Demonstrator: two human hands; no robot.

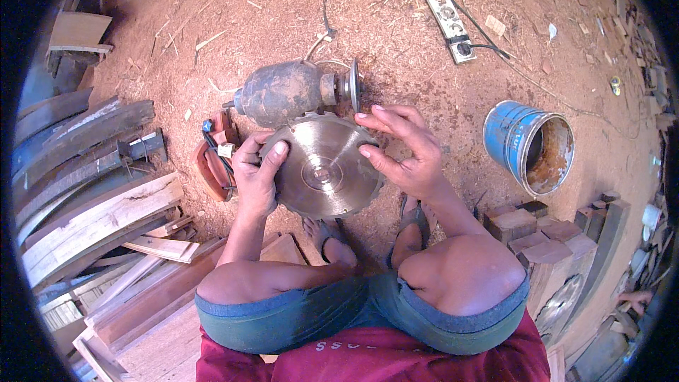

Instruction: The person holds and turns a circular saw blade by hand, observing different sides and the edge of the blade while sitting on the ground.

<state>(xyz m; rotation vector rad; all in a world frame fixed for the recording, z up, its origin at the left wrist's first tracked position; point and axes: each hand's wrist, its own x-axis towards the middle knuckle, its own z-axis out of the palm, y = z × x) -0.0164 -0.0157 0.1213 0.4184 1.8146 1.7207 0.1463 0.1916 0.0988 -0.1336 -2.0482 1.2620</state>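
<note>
My left hand [262, 170] grips the left rim of a round, toothed circular saw blade [300, 191], its thumb on the upper face. The shiny disc is held above the ground between my knees, with a small hole at its centre. At the blade's right rim my right hand [404, 147] is open, thumb and fingers apart. Its thumb tip overlaps the blade's edge; I cannot tell whether it presses on it. Just beyond the blade lies a dusty electric motor [279, 88] on its side, with a round metal flange [355, 85] on its shaft at the right end.
A power strip [447, 18] with a black plug lies far right. A rusty blue bucket [513, 138] rests tipped over to the right. An orange-brown handled tool [210, 170] is left of the blade. Wood planks [99, 230] pile at left, wood blocks [513, 225] at right.
</note>
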